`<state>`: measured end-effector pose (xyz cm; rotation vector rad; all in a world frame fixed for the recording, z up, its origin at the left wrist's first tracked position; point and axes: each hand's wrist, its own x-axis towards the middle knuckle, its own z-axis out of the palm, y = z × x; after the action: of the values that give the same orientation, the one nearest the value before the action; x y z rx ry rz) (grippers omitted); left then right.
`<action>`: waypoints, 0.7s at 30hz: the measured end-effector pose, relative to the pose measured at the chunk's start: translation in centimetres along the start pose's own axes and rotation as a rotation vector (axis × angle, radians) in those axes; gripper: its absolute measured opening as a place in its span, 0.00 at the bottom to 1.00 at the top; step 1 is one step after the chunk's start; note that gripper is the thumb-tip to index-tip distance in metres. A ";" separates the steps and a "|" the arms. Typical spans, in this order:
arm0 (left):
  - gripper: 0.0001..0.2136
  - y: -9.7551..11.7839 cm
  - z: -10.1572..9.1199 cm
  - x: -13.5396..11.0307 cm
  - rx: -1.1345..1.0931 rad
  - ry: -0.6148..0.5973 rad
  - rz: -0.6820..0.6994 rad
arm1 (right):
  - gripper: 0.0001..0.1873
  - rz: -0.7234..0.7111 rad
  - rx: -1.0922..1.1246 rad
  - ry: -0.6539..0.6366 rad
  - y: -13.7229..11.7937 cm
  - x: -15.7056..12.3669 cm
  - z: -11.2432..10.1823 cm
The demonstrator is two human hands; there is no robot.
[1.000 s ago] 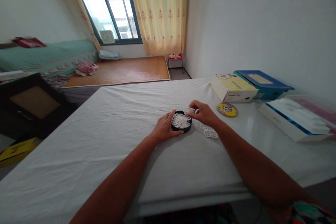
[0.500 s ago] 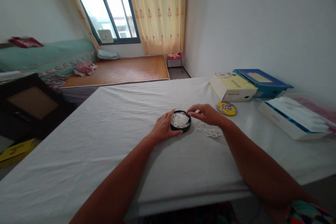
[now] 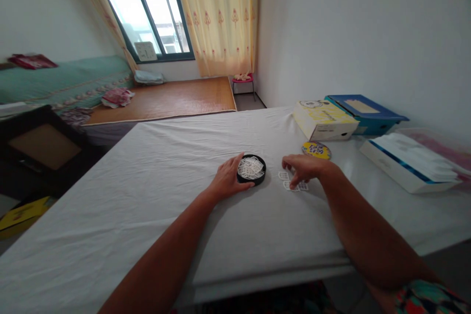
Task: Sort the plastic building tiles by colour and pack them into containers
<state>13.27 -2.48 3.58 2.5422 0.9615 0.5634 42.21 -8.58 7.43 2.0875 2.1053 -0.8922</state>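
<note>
A small round black tin (image 3: 253, 179) filled with several small white tiles sits on the white tablecloth (image 3: 165, 196). My left hand (image 3: 226, 181) rests against the tin's left side, fingers curved round its rim. My right hand (image 3: 303, 168) is to the right of the tin, fingers bent down onto a few loose white tiles (image 3: 285, 176) lying on the cloth. Whether it grips one is hidden by the fingers.
A round yellow lid (image 3: 317, 150) lies beyond my right hand. A yellow-and-white box (image 3: 324, 120), a blue box (image 3: 364, 113) and a white flat box (image 3: 408, 164) stand along the table's right side. A bed, a window and curtains are beyond.
My right hand left the tin's top, moved right and down, and now presses on the loose tiles on the cloth. The left hand stayed on the tin.
</note>
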 end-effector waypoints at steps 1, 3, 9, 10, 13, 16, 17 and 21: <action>0.47 0.0 0.0 0.0 0.001 -0.001 0.003 | 0.32 -0.061 -0.014 0.040 -0.5 0.3 0.1; 0.46 0.1 0.0 0.0 0.003 -0.003 0.006 | 0.26 -0.184 -0.028 0.144 -1.1 0.9 0.0; 0.46 0.1 -0.1 0.0 0.001 -0.015 -0.002 | 0.19 -0.123 -0.009 0.328 2.0 0.3 -1.5; 0.46 0.1 -0.2 0.0 0.000 -0.016 0.000 | 0.21 -0.045 0.011 0.267 2.8 0.0 -1.7; 0.45 0.1 -0.1 0.0 -0.005 -0.009 0.006 | 0.27 0.094 0.118 0.036 4.9 -0.3 -1.6; 0.45 0.1 -0.1 0.0 -0.007 -0.003 0.005 | 0.26 0.041 0.166 -0.054 5.6 0.2 -1.3; 0.45 0.1 -0.1 0.0 -0.007 -0.003 0.006 | 0.25 0.010 0.151 -0.052 5.5 0.5 -1.3; 0.45 0.1 -0.1 0.0 0.000 -0.002 0.015 | 0.19 -0.140 0.079 0.192 3.8 1.7 -1.1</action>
<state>13.29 -2.48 3.70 2.5517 0.9430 0.5647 45.93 -6.84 6.23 2.1663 2.3754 -0.8321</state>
